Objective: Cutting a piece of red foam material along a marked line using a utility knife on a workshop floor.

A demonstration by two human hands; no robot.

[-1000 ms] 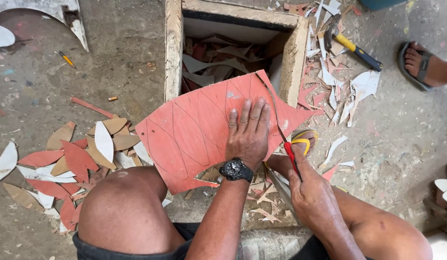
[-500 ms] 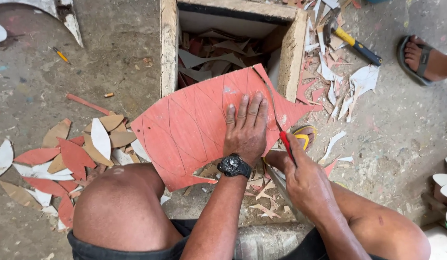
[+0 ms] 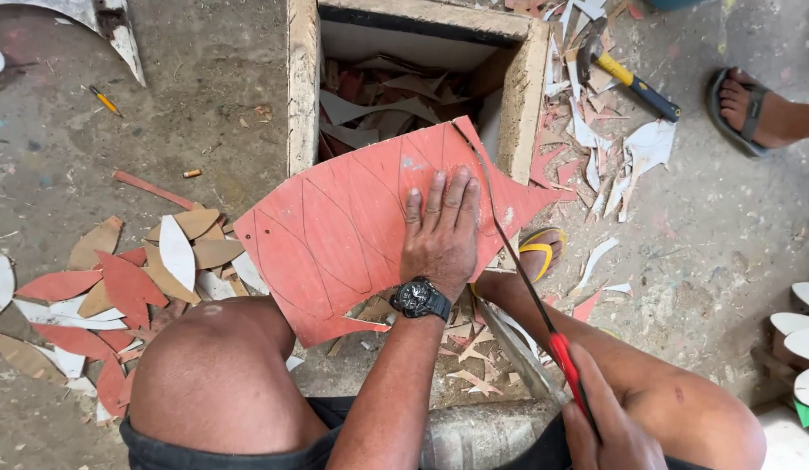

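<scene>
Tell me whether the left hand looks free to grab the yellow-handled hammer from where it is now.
Probably not: the left hand is pressed flat on the red sheet, and the hammer lies beyond the wooden box, on the right.

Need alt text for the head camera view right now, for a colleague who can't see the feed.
A left hand wearing a black wristwatch presses a flat red sheet marked with leaf outlines onto an open wooden box of offcuts, while the right hand works a thin red-handled saw along the sheet's edge. Cut leaf shapes and a yellow-handled hammer lie on the concrete floor.
</scene>
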